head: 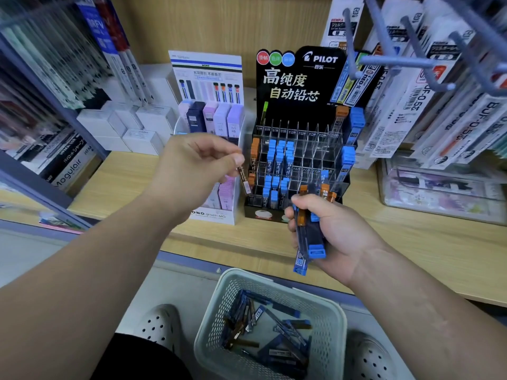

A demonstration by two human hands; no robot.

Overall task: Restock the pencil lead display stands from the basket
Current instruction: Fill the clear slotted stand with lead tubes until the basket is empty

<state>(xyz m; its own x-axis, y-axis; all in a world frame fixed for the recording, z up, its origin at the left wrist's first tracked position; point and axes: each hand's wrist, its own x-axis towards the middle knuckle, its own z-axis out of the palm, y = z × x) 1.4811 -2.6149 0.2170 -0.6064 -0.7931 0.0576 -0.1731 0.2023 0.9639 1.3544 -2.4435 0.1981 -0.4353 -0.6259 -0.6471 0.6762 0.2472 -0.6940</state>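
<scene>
From the lower left of the frame a bare forearm is being held out diagonally toward the centre. The left hand [192, 163] is being held at mid-frame with its back to the camera and its fingers curled. A slim clear pencil lead tube with a brown-orange cap [245, 181] is being pinched between its thumb and fingertips. The tube is hanging downward in front of the white cardboard display stand of pastel lead cases [208, 69], just beside the left edge of the black Pilot display stand with clear plastic compartments [296, 86]. Several of those compartments are being occupied by blue-capped tubes. At bottom centre, loose lead tubes are being held in a pale perforated plastic basket [219, 300] on the floor. Right of centre, the right hand [340, 234] is being held below the black stand, its fingers wrapped round a bundle of blue- and orange-capped lead tubes [310, 239].
</scene>
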